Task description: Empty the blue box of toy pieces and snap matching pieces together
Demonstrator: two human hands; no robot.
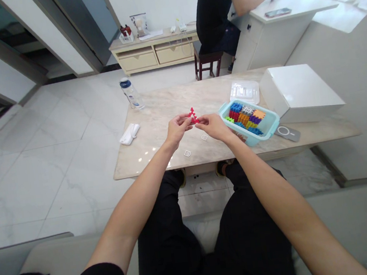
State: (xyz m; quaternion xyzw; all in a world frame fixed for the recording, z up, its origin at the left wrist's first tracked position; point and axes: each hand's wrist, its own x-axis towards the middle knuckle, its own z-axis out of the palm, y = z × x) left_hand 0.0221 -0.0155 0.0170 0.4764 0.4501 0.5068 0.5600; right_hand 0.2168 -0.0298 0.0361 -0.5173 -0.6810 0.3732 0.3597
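Note:
Both my hands meet over the middle of the marble-look table (162, 102), pinching a small red triangular building piece (193, 115) with notched edges. My left hand (178, 128) grips its left side, and my right hand (213, 125) has hold of its lower right corner. Two small white lattice pieces lie on the tabletop below: one white piece (204, 137) under my right hand, another white piece (187, 153) closer to the front edge. Beside my right hand stands a light blue bin (271, 126) filled with colourful interlocking blocks (246, 118).
A water bottle (131, 94) and a white folded cloth or tissue pack (130, 134) occupy the table's left end. Rightward are a clear plastic lid (245, 92), a large white box (301, 91) and a grey flat device (288, 133). Another person (218, 12) sits at a white desk beyond.

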